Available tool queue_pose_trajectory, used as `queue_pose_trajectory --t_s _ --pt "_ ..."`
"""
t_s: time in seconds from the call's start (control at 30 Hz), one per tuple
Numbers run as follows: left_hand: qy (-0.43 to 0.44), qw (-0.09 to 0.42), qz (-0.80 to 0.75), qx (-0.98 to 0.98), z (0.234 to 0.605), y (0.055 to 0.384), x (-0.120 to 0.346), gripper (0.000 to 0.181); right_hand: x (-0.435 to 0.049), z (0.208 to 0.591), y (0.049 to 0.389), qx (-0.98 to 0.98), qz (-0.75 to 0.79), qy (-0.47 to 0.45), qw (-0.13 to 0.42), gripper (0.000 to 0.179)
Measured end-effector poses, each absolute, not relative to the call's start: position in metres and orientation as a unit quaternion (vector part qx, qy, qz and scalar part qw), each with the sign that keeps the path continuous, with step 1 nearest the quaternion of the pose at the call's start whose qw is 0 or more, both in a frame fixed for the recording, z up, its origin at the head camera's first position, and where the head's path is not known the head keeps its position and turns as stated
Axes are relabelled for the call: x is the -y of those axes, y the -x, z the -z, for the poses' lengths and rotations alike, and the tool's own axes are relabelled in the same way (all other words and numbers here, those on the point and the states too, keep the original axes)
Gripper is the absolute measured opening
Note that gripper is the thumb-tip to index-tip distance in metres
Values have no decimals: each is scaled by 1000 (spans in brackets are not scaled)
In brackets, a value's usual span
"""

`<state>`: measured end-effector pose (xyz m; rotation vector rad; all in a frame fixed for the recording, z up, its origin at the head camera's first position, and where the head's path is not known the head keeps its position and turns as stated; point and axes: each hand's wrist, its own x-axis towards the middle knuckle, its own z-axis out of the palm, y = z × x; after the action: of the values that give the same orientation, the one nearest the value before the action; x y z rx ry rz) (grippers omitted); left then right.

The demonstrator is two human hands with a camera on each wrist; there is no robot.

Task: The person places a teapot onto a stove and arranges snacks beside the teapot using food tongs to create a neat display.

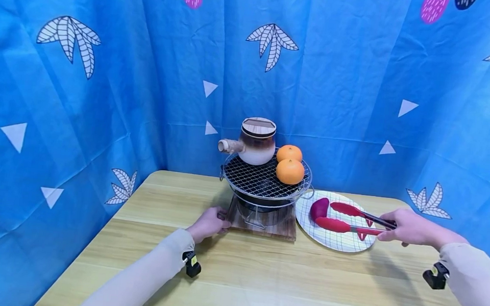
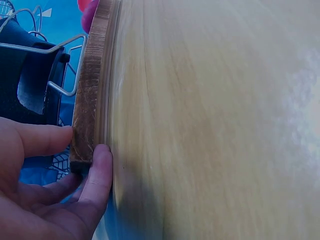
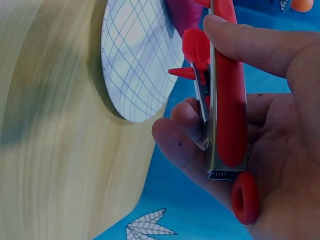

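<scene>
At the left front of the grill, my left hand [image 1: 210, 226] pinches the corner of a dark wooden board [image 1: 281, 231], thumb on top and fingers at its edge and underside. The board bears a small round grill [image 1: 251, 179] with a wire mesh top. My right hand [image 1: 410, 227] holds a pair of red-tipped tongs [image 1: 335, 225] over the white checked plate [image 1: 334, 240]. Their two tips stand apart beside a smooth, rounded purple piece of food [image 1: 319, 209] on the plate's left side. Whether both tips touch it, I cannot tell.
On the mesh stand a brown and white pot [image 1: 257, 149] with a wooden lid and side handle, and two oranges [image 1: 290, 171], one behind the other. A light wooden table [image 1: 259, 282] lies beneath everything. Blue patterned curtains [image 1: 322, 81] surround it at the back and sides.
</scene>
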<state>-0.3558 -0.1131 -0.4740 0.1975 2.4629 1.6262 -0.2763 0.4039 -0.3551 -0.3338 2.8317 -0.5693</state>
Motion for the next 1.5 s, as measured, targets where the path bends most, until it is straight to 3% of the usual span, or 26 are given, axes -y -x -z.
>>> queue_pose_trajectory --t_s 0.27,1.1,1.5 --pt "-67 89 -542 -833 474 355 113 50 -405 362 283 -965 204 112 124 68" --pt "-64 91 -538 -836 470 349 111 50 -386 369 302 -966 199 92 140 79" --pt "-61 89 -524 -845 469 349 112 49 -381 374 310 -969 185 101 130 61"
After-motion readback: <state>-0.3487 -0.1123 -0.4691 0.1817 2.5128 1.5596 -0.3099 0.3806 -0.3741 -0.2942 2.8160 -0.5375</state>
